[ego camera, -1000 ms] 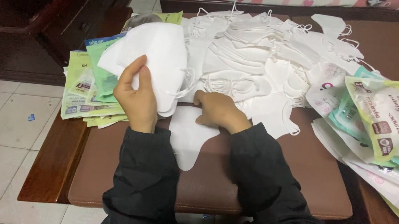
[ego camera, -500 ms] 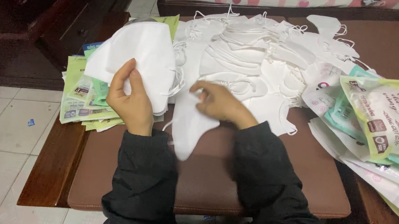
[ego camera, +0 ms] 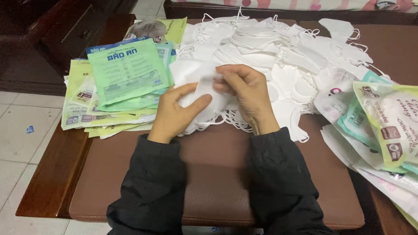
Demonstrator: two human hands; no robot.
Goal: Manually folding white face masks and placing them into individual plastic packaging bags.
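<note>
At the far left lies our fanned stack of green and yellow packets (ego camera: 113, 92), printed side up, half on the brown cushioned bench (ego camera: 212, 185) and half over its wooden edge. Just beside it our left hand (ego camera: 176, 111) curls around a small bunch of white masks (ego camera: 196, 87), thumb laid across the front and fingers wrapped behind, so the bunch is pinched rather than squeezed. Our right hand (ego camera: 245, 93) meets it from above, fingertips pressed together on the top fold of the same bunch. To do this well, we judge, the edges should be squared between both thumbs and the ear loops kept tucked, since loose loops trail below the bunch. Behind our hands spreads the big heap of loose masks (ego camera: 278, 52), touching the bunch, and at the far right sits a pile of filled pouches (ego camera: 404, 133).
</note>
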